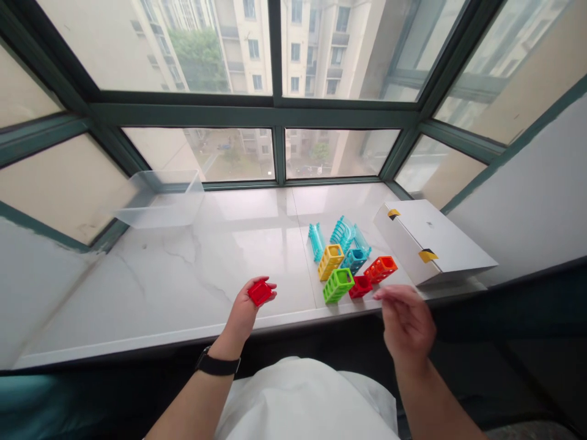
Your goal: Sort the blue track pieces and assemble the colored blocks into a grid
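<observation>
My left hand holds a red plastic block above the front part of the white sill, fingers around its sides. On the right, my right hand hangs just in front of the sill's edge with its fingers curled together; whether anything is between them I cannot make out. Nearest to it are a dark red block and an orange-red block. Beside these stand a green block, a yellow block and a blue block. Light-blue curved track pieces and a straight light-blue piece lie behind.
A clear plastic bin stands at the sill's back left. To the right sits a white box with yellow-and-black tape pieces. Green-framed windows close off the back. The marble-patterned sill ends at a front edge close to my body.
</observation>
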Tool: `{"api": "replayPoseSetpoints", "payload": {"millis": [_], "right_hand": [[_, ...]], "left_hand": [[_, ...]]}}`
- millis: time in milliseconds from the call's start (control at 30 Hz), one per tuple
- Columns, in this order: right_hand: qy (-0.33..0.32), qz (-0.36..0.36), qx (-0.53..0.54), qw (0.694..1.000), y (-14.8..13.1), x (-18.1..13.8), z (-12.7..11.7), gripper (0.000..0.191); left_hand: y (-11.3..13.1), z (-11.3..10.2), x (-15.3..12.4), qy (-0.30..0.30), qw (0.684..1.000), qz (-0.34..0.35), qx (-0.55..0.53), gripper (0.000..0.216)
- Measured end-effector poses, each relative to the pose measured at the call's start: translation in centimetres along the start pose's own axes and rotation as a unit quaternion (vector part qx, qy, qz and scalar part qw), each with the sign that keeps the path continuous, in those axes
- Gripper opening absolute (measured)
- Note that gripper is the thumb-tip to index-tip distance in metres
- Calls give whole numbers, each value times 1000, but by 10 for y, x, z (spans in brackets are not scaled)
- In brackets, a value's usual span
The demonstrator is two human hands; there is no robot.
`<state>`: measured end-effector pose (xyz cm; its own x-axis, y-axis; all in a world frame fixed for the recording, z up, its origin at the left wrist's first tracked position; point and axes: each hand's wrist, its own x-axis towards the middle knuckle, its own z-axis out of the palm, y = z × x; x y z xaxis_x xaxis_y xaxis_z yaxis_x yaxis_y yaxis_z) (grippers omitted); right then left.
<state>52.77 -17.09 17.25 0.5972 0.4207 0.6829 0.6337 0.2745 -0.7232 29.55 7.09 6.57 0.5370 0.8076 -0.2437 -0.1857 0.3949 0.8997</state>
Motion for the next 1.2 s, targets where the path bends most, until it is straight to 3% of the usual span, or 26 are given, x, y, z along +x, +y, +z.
{"api": "replayPoseSetpoints", "payload": {"millis": [167, 233, 367, 567, 833, 1000, 1200], "right_hand": [[-266, -33, 38, 963, -15, -4, 60, 38], [-323, -13, 52, 945, -14, -7, 82, 40], [-377, 20, 65, 924, -13, -11, 116, 44], [-352, 50, 68, 932, -14, -13, 138, 28], [-335, 64, 102, 935, -8, -17, 132, 14], [-305, 71, 103, 944, -8, -15, 124, 16], [-280, 53, 97, 954, -9, -14, 121, 24]], "left_hand": [[24, 14, -16, -9, 1000, 3, -29, 45], [32, 19, -22, -19, 999, 23, -16, 44], [39, 26, -29, -27, 996, 76, 29, 39], [41, 35, -35, -63, 989, 105, 85, 30], [48, 41, -39, -113, 981, 80, 132, 22], [47, 36, -35, -74, 979, 111, 156, 26], [46, 36, -37, -68, 972, 135, 182, 32]]}}
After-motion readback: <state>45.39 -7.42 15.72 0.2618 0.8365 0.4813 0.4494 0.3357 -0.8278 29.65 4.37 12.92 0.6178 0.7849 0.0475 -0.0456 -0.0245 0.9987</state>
